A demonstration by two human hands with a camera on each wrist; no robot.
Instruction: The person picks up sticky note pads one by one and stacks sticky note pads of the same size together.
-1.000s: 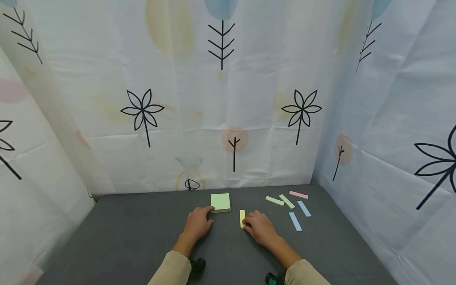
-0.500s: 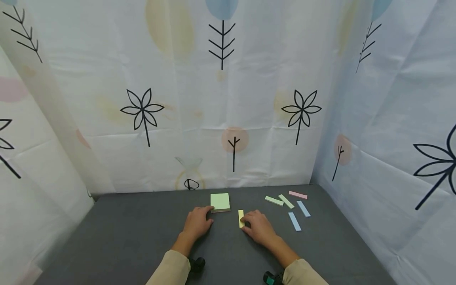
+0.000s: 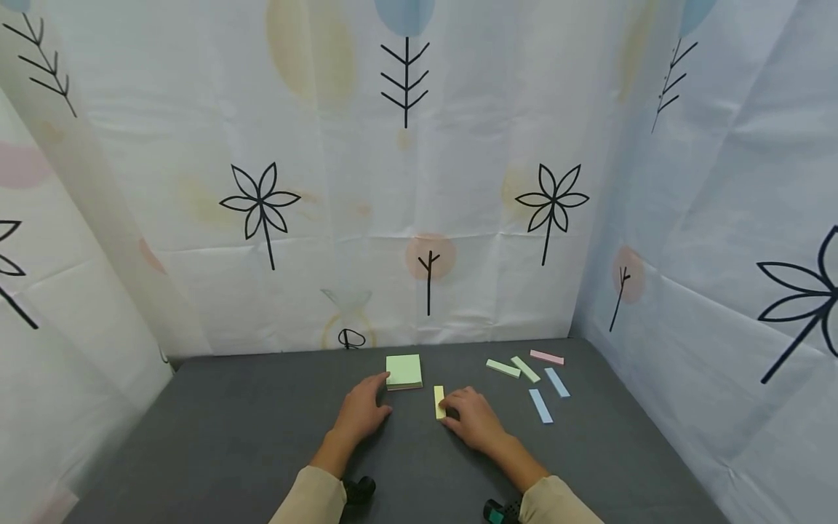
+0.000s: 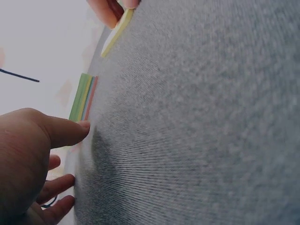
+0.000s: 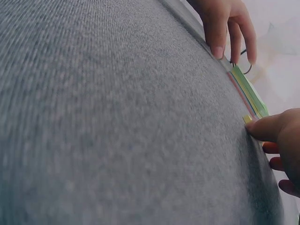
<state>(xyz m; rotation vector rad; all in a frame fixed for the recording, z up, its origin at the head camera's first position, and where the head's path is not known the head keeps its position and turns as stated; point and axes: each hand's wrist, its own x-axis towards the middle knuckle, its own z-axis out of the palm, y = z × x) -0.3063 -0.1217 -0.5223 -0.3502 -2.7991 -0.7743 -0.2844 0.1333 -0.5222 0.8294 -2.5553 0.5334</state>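
Note:
A stack of square sticky notes, pale green on top, lies near the back of the dark table. Its side shows green, yellow, blue and pink layers in the left wrist view. My left hand is at the stack's left side, fingers loosely extended, with the index fingertip at its left edge. To the right and nearer, my right hand pinches a narrow yellow sticky-note strip by its right edge, between thumb and fingers. This strip lies apart from the stack, its long side pointing away from me.
On the right lie two green strips, a pink strip and two blue strips, all loose on the grey cloth-like tabletop. White patterned curtains close off the back and both sides.
My right hand has slid the yellow strip slightly left, closer to the stack. The left index fingertip has shifted a little away from me along the stack's left edge. The loose strips stay put.

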